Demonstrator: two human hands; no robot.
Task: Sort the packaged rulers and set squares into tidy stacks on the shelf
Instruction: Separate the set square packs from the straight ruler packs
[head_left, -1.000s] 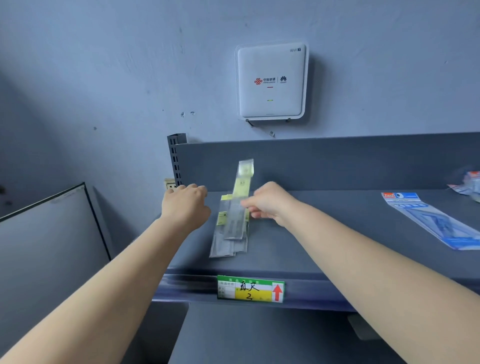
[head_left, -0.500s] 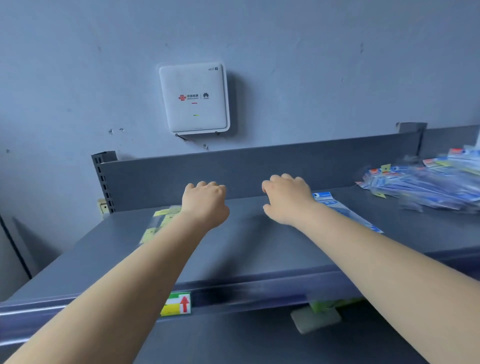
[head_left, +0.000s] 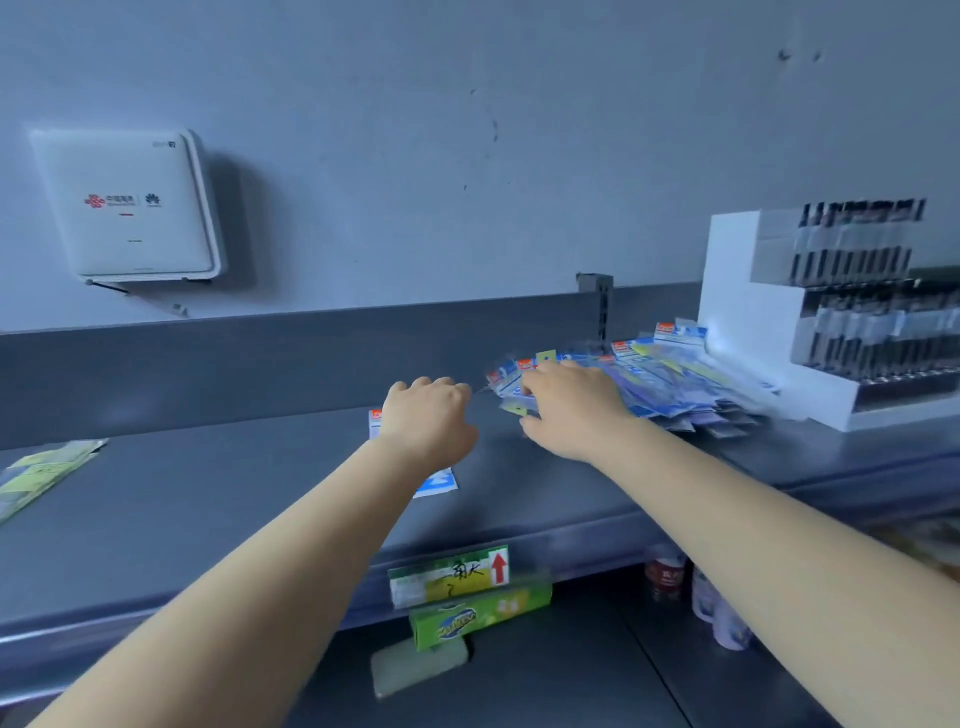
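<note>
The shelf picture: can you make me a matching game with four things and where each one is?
Things:
1. yellow-green packets
2. heap of blue packets
3. white display stand
4. white router box

Places:
A. on the wall, upper left
B. far left of the shelf
C. far right of the shelf
D. on the shelf, under the right hand

Pairs: 1-B, 2-D, 3-C, 4-A

right hand (head_left: 569, 410) now reaching onto blue packet pile (head_left: 670, 384), left hand (head_left: 428, 415) following rightward
</note>
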